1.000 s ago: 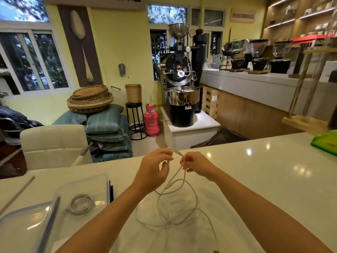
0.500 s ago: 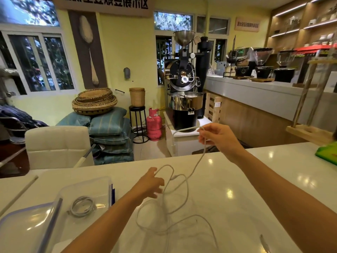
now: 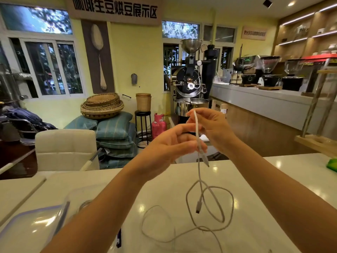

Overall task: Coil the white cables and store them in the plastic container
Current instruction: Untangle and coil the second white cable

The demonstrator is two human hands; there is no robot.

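The white countertop [image 3: 273,189] is spreading across the lower frame before me, loose loops of white cable [image 3: 209,227] lying lower centre, the plastic container [image 3: 36,221] sitting lower left.

1. Your left hand [image 3: 171,143] and right hand [image 3: 213,130] pinch the white cable [image 3: 197,132] together, raised above the white counter [image 3: 273,179].
2. The cable hangs toward 6 o'clock, looping on the counter.
3. The plastic container [image 3: 36,223] sits at 8 o'clock.

Pale yellow walls [image 3: 142,57] carry windows [image 3: 52,68] showing foliage outside. A coffee roaster [image 3: 189,84] stands centre, woven baskets [image 3: 102,105] top stacked cushions [image 3: 114,134] (blue-green), and lit wooden shelves [image 3: 308,33] line the right.
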